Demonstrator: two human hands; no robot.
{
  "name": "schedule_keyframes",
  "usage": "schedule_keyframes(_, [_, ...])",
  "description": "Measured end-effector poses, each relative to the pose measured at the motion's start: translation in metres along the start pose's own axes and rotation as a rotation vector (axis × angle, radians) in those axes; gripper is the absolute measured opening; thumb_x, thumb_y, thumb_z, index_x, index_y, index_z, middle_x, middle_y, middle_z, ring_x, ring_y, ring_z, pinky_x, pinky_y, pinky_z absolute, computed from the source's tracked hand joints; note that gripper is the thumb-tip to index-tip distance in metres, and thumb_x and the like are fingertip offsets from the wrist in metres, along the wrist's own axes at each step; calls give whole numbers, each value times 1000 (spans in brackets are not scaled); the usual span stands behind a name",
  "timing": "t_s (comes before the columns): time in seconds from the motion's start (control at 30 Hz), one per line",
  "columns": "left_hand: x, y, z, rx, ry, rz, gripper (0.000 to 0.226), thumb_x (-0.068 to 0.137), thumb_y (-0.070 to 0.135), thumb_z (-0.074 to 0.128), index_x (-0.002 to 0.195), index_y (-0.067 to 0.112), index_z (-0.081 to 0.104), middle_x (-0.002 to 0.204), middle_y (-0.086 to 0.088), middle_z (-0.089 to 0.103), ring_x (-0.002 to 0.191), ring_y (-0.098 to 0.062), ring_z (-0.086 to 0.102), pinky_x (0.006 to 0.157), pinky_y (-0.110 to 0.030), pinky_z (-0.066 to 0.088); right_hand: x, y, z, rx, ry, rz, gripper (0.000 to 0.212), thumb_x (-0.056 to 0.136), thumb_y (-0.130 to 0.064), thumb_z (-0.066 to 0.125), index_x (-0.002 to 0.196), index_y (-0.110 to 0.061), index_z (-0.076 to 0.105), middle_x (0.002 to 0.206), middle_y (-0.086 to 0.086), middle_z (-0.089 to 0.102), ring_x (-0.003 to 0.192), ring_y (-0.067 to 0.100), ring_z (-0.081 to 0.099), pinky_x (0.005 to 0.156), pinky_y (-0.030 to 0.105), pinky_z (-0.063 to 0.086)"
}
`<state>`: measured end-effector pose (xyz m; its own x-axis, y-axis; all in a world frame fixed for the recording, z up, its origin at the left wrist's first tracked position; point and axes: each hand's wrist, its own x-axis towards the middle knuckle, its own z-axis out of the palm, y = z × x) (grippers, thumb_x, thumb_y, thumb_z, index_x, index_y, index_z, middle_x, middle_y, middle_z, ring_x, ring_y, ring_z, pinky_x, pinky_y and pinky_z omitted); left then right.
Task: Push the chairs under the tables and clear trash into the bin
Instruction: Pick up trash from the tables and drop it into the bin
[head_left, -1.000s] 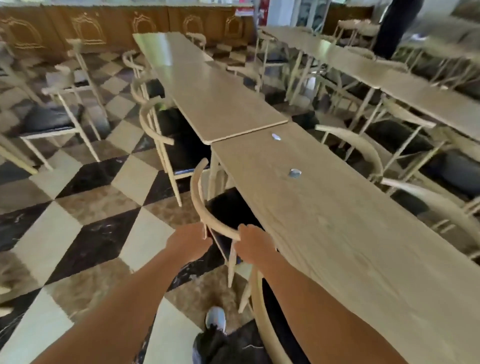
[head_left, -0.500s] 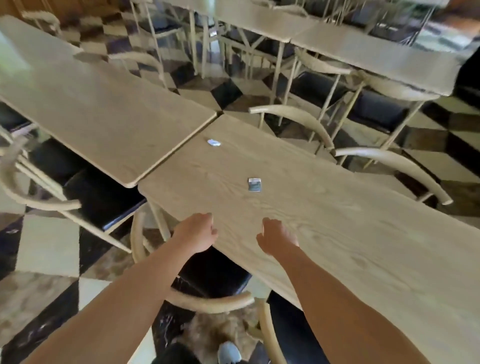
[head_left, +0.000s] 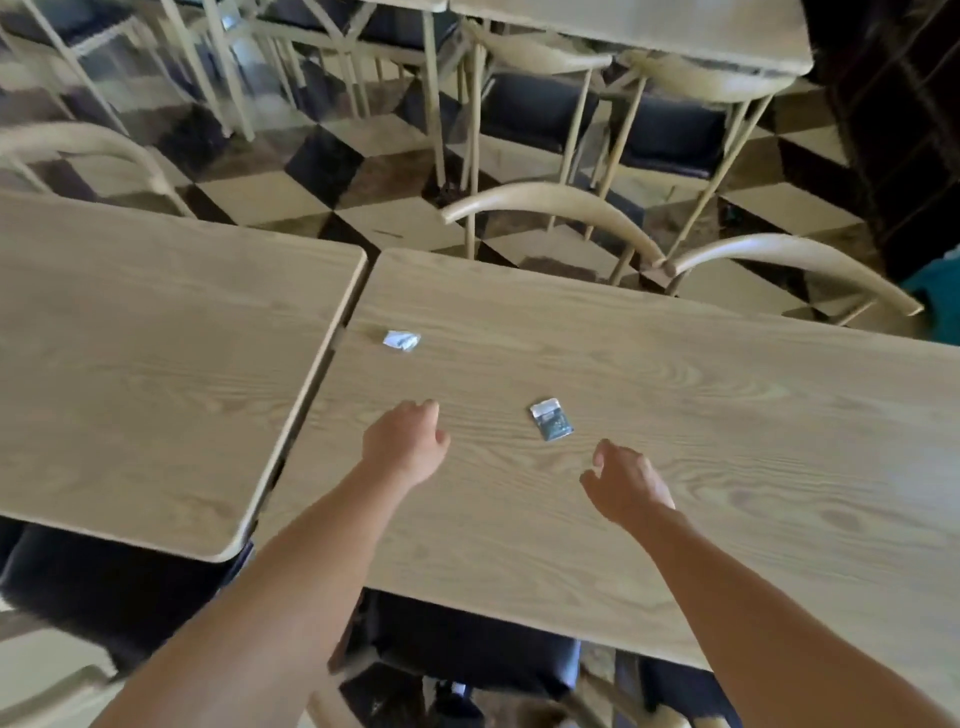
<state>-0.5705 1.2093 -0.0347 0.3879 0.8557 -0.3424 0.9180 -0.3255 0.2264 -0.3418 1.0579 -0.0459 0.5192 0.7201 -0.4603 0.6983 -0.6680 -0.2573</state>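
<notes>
Both hands hang empty over the long pale wood-grain tabletop (head_left: 727, 415). The right hand (head_left: 626, 486) is loosely spread, thumb and fingers apart and slightly curled, holding nothing; its fingertips lie near a small flat rectangular foil sachet (head_left: 551, 419), silver at one end and dark green over the rest, which lies flat on the wood. Any print on the sachet is too small to read. The left hand (head_left: 402, 441) is relaxed with its fingers bent loosely inward, also holding nothing, and sits left of the sachet.

Farther out, near the table's left end, lies a crumpled scrap of shiny white-silver wrapper (head_left: 401, 340), well apart from both hands. A narrow gap separates this table from a second matching wooden table with rounded corners (head_left: 156, 338) on the left.

Under the near edge a black padded chair seat (head_left: 467, 649) is tucked beneath the tabletop. Beyond the far edge, two curved pale wooden chair backrests (head_left: 550, 208) show, their slim legs standing on a glossy floor of cream, brown and black diamond tiles (head_left: 270, 197).
</notes>
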Motion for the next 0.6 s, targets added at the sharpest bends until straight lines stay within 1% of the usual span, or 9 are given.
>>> schedule_keyframes(0.1, [56,-32,5,9,20,4,21,95,32,53,102,13,58,104,-10,62,103,-34,60,79,-39,48,31,-20,19,13,-6,45,20,93,-31,56,109,-19,57,112,7,61,104,29,59,72,32,39])
schedule_keyframes(0.17, [90,-44,8,32,25,2,23,95,33,54,104,12,59,106,-10,63,106,-34,58,79,-40,49,52,-32,29,32,20,62,22,92,-29,57,111,-17,57,113,9,60,105,30,57,73,32,39])
schedule_keyframes(0.27, [132,-52,11,73,62,21,26,94,31,58,112,13,60,117,-11,61,113,-36,54,84,-44,51,75,-50,40,16,96,69,28,95,-26,55,121,-17,57,121,9,55,115,32,48,76,33,36])
schedule_keyframes(0.33, [156,-55,15,90,134,41,31,91,28,63,119,15,58,127,-13,53,118,-41,48,89,-48,48,88,-61,45,13,127,52,31,93,-21,56,124,-22,56,124,6,51,117,30,40,78,33,37])
schedule_keyframes(0.4, [181,-58,21,99,182,49,38,88,24,66,123,18,56,130,-15,49,118,-46,46,93,-50,43,98,-67,50,21,140,45,37,90,-16,58,126,-26,55,127,4,46,117,28,38,77,32,39])
schedule_keyframes(0.47, [206,-66,31,99,137,56,49,89,25,65,135,24,48,139,-16,44,121,-47,44,98,-51,41,106,-66,56,5,142,55,40,91,-17,59,129,-28,54,131,1,44,118,27,37,81,35,44])
schedule_keyframes(0.53, [223,-74,43,106,77,103,55,89,25,60,141,28,43,145,-16,44,124,-46,46,104,-51,39,109,-62,62,-1,133,82,40,92,-18,59,130,-29,52,134,-2,42,120,27,36,85,37,43])
schedule_keyframes(0.6, [224,-80,55,111,102,154,48,89,18,59,135,26,53,140,-12,51,117,-45,48,101,-49,39,108,-58,68,10,146,78,37,92,-17,58,126,-31,54,134,-5,42,119,26,36,85,35,39])
